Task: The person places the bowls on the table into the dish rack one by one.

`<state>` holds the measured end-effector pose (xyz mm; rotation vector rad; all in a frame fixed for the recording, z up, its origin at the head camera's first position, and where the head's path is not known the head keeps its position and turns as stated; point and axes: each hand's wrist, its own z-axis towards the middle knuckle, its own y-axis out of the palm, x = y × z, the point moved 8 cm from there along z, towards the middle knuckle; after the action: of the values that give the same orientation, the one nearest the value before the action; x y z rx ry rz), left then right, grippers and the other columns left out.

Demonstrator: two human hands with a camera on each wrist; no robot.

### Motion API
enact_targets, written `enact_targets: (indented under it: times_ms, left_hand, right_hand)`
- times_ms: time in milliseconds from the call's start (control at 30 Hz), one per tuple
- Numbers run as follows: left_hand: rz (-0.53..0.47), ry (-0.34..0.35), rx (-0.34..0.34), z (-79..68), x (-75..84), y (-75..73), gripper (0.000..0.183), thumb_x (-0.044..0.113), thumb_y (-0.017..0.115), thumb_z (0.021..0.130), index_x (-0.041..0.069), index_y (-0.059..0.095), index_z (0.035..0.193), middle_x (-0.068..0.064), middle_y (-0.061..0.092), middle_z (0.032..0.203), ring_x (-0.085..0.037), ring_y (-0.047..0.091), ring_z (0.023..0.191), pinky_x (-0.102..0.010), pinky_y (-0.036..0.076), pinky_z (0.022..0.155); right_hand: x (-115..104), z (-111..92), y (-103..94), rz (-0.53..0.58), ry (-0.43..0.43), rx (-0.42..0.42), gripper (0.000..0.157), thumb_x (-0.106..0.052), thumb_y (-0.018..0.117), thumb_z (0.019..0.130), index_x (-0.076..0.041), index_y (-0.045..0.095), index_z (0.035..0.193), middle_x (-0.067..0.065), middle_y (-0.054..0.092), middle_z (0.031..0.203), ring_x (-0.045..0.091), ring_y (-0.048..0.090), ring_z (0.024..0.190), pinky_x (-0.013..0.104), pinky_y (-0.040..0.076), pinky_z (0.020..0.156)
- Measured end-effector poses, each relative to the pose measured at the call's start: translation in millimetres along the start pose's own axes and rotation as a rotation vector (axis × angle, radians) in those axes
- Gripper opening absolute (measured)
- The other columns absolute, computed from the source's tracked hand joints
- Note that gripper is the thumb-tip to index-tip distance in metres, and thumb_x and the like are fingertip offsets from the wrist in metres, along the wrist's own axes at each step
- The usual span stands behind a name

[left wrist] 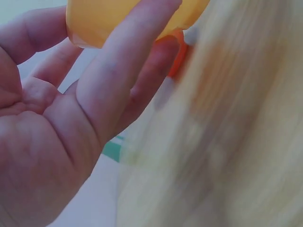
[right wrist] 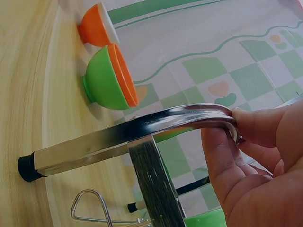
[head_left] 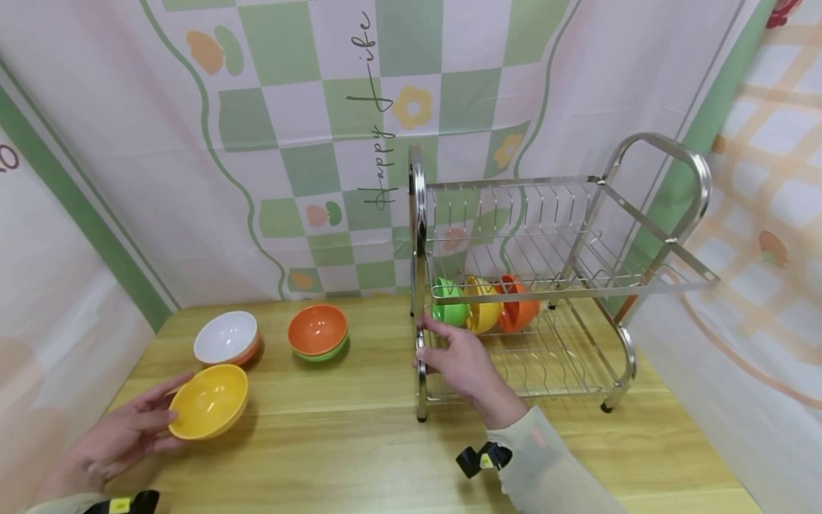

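My left hand (head_left: 131, 432) holds a yellow bowl (head_left: 210, 402) by its side, tilted a little above the table at the left; in the left wrist view the thumb and fingers are around the bowl (left wrist: 102, 21). My right hand (head_left: 464, 363) grips the left upright of a two-tier metal dish rack (head_left: 420, 285); the right wrist view shows thumb and fingers pinching its curved frame (right wrist: 203, 116). On the rack's lower tier, green (head_left: 449, 303), yellow (head_left: 483, 305) and orange bowls (head_left: 519, 305) stand on edge in a row, partly hidden by the upper tier.
A white bowl (head_left: 226, 337) nested in an orange one sits behind the held bowl. To its right, an orange bowl (head_left: 317, 330) rests inside a green one (head_left: 324, 353). A patterned curtain (head_left: 334, 164) hangs behind the wooden table (head_left: 334, 450).
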<state>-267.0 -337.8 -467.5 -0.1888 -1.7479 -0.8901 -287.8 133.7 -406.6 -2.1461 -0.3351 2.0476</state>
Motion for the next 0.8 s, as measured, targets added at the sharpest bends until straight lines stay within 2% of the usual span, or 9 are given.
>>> enact_targets:
  times_ms: [133,233,367,600,800]
  left_hand:
    - [-0.015,0.032,-0.064,4.3,6.0,14.4,0.062,-0.012,0.029,0.103,0.026,0.053,0.146,0.007,0.056,0.136,-0.033,0.058,0.117,-0.055,0.044,0.099]
    - [-0.001,0.049,-0.084,8.0,10.8,23.7,0.062,-0.013,0.029,0.103,0.023,0.048,0.149,0.005,0.054,0.138,-0.032,0.057,0.119,-0.055,0.043,0.099]
    - [0.047,0.057,-0.061,13.3,15.2,31.9,0.061,-0.012,0.031,0.103,0.022,0.047,0.150,0.005,0.053,0.138,-0.031,0.057,0.119,-0.055,0.045,0.098]
    - [0.147,0.029,0.060,21.5,16.8,38.8,0.057,-0.009,0.041,0.102,0.029,0.056,0.142,0.008,0.054,0.132,-0.028,0.059,0.114,-0.054,0.050,0.094]
    - [0.143,0.080,0.011,27.2,20.4,55.6,0.058,-0.011,0.037,0.102,0.023,0.053,0.146,0.009,0.053,0.136,-0.028,0.059,0.115,-0.052,0.052,0.093]
  right_hand:
    - [0.3,0.3,0.4,0.001,0.000,-0.001,0.065,-0.004,0.072,0.090,-0.025,0.049,0.147,0.003,0.049,0.148,0.024,0.071,0.078,0.021,0.040,0.043]
    - [0.4,0.7,0.6,0.005,0.000,-0.001,0.065,-0.004,0.072,0.090,-0.025,0.049,0.148,0.001,0.047,0.149,0.026,0.071,0.079,0.020,0.040,0.042]
    - [0.7,0.3,0.4,0.014,0.000,-0.005,0.065,-0.004,0.071,0.091,-0.025,0.048,0.148,0.000,0.046,0.150,0.029,0.071,0.083,0.021,0.040,0.044]
    - [0.5,-1.5,-0.1,-0.001,0.015,-0.004,0.065,-0.006,0.072,0.091,-0.028,0.049,0.147,-0.003,0.048,0.149,0.026,0.072,0.081,0.020,0.038,0.042]
    - [-0.8,-2.6,0.5,-0.021,0.012,-0.005,0.065,-0.008,0.072,0.091,-0.028,0.048,0.148,-0.001,0.049,0.147,0.022,0.071,0.077,0.022,0.038,0.042]
